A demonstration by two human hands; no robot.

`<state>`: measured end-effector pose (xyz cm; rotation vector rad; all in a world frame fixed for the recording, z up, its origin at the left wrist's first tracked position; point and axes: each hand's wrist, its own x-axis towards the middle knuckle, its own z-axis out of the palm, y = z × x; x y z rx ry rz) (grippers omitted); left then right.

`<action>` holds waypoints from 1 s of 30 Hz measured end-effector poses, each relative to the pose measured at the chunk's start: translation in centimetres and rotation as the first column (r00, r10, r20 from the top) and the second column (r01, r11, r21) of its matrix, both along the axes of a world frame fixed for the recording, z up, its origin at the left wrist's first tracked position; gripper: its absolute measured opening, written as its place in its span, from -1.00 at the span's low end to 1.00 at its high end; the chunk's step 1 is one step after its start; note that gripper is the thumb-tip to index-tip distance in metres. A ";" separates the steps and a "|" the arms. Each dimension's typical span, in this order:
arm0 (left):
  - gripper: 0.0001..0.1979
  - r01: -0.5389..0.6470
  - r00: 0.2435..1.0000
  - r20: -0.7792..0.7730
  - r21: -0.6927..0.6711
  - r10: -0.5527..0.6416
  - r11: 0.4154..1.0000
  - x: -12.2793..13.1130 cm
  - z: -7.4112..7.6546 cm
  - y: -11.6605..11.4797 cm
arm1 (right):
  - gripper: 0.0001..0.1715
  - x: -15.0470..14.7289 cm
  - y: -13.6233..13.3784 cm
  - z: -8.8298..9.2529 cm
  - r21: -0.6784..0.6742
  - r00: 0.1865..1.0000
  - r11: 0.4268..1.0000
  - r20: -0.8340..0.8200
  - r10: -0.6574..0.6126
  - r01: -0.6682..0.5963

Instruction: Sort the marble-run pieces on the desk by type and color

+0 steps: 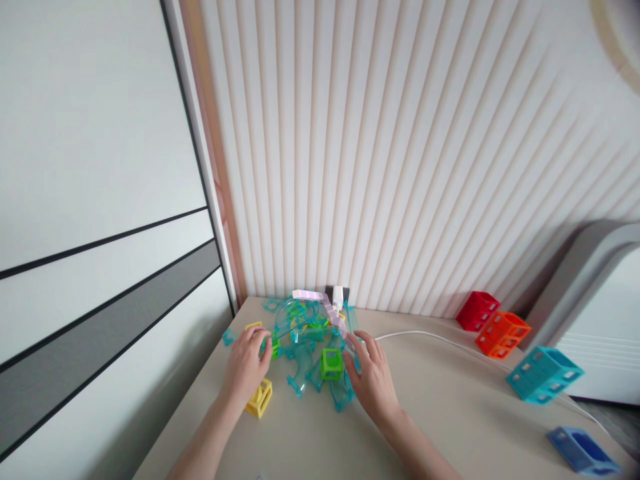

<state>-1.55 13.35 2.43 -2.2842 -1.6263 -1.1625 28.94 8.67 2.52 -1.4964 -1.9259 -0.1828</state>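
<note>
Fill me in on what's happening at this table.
A person has both bare hands at a pile of clear teal pieces: the left hand at its left side, the right hand at its right. Whether either grips a piece is hard to tell. Between the hands sits a green block; a yellow block lies near the left wrist. Off to the right stand red, orange, teal and blue blocks.

1. Twelve o'clock, and there's the wall (340,147), pale, ribbed top to bottom, softly shaded!
2. Over at nine, a big white cupboard (85,120), black lines edging its grey band.
3. Six o'clock: a beige table (440,407).
4. Three o'clock, rounded grey-and-white furniture (595,307).
5. And at four, dark floor (620,427) peeks in.
</note>
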 end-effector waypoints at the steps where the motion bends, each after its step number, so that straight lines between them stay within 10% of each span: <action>1: -0.84 -0.001 1.000 -0.001 0.002 0.001 1.000 0.0 0.0 0.0 | -0.61 0.0 0.5 0.3 -0.037 1.000 0.999 0.003 -0.020 0.020; 30: -0.83 -0.032 0.999 -0.045 -0.020 0.031 0.999 0.3 -0.4 -0.2 | -0.56 -2.6 4.6 3.7 -0.250 0.954 0.968 -0.277 -0.111 0.040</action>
